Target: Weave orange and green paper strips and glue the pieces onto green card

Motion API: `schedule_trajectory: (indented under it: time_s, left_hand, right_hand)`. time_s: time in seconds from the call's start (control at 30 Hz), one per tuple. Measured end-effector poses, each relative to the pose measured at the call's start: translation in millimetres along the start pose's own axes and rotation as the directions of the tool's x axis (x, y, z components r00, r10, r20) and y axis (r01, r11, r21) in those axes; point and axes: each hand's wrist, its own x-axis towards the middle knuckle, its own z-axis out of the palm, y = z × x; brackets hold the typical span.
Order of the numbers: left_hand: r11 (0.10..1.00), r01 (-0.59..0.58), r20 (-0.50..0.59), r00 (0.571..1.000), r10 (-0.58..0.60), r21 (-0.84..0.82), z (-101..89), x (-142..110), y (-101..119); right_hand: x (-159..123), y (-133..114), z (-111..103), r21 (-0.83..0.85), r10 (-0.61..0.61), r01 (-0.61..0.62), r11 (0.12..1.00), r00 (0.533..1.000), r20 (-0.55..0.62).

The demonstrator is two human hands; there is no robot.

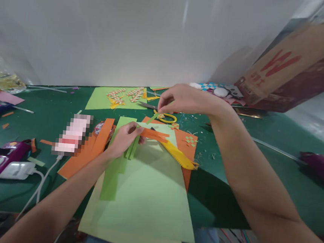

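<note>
My left hand is closed, pinching orange paper strips that point right and green paper strips that hang below the fingers. Higher up, the fingertips of my right hand are pressed together on a narrow green paper strip, which slants down toward my left hand. Beneath my hands lies a light green paper sheet. A yellow-handled cutter knife rests across its right side. Scissors with yellow handles lie just below my right hand. Small woven orange-and-green paper pieces sit on orange paper.
Woven paper shapes lie on a green sheet by the white wall. Left are orange paper, a pixelated phone-like object with a cable, and a purple pouch. A paper bag leans at right.
</note>
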Motion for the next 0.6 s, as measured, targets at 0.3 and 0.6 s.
schedule_trajectory:
  time_s: [0.3,0.6]
  left_hand:
    - [0.999,-0.032,-0.034,0.999,0.032,-0.002,0.9,2,-2]
    - [0.998,-0.059,-0.013,0.998,0.059,0.003,0.4,4,-3]
  right_hand:
    - [2,-5,14,-0.005,-0.036,0.037,0.999,0.984,0.174]
    - [6,11,18,-0.009,-0.020,0.022,1.000,0.987,0.159]
